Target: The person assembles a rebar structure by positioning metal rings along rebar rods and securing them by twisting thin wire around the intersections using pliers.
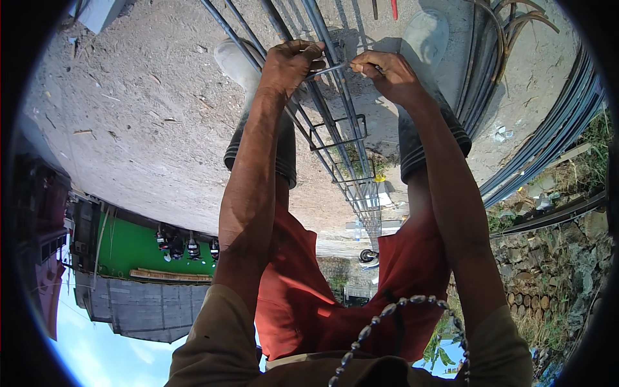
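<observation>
Rebar cage (320,103) lying between two boots (233,63)

The left hand (287,66) is bending its fingers close over the bars (278,24); I cannot tell what they are holding. The right hand (389,74) is pinching one end of a thin steel rod (329,69), which is crossing the bars.

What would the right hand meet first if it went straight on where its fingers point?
Probably the thin metal piece crossing the long bars, close to the right hand; whether they touch is unclear.
</observation>
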A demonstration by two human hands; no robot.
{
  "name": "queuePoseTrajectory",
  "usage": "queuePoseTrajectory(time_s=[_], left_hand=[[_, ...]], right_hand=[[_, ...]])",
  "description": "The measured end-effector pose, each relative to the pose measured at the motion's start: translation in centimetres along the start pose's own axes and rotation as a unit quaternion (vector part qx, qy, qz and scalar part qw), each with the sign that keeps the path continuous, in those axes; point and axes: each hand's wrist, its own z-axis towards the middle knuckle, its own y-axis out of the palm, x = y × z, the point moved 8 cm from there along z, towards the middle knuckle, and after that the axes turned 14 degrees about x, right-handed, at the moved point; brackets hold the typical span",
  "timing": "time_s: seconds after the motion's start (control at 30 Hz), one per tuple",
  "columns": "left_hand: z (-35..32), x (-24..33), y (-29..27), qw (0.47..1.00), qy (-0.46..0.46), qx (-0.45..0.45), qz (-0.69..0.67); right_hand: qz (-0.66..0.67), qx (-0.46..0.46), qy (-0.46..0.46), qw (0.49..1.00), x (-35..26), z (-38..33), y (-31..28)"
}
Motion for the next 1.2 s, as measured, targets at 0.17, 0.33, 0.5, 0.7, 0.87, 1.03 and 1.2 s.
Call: queuePoseTrajectory(time_s=[0.17, 0.33, 0.5, 0.7, 0.87, 1.03, 1.2], left_hand=[[0.3, -0.6, -0.3, 0.997, -0.019, -0.019, -0.073], [0.5, -0.6, -0.2, 0.998, -0.025, -0.037, -0.048], [0.3, -0.5, -0.2, 0.992, -0.041, -0.028, -0.116], [-0.1, -0.3, 0.0, 0.999, 0.023, -0.026, -0.025], [-2.6, 1.3, -0.2, 0.985, 0.159, 0.058, 0.036], [-5.0, 3.0, 0.5, 0.938, 0.255, 0.151, 0.177], [-6.0, 3.3, 1.2, 0.963, 0.157, 0.130, 0.175]], right_hand=[[-0.013, 0.005, -0.006, 1.000, -0.9, 0.3, 0.2], [-0.080, 0.012, 0.006, 0.997, -1.4, 0.4, 0.5], [-0.109, 0.058, -0.028, 0.992, -2.2, 1.1, 0.0], [-0.061, 0.045, -0.019, 0.997, -2.7, 0.9, -0.1], [-0.136, 0.117, -0.084, 0.980, -3.4, -0.4, -0.6], [-0.157, 0.158, -0.076, 0.972, -5.1, -0.8, -0.7], [-0.190, 0.164, -0.044, 0.967, -6.7, -0.2, -1.3]])
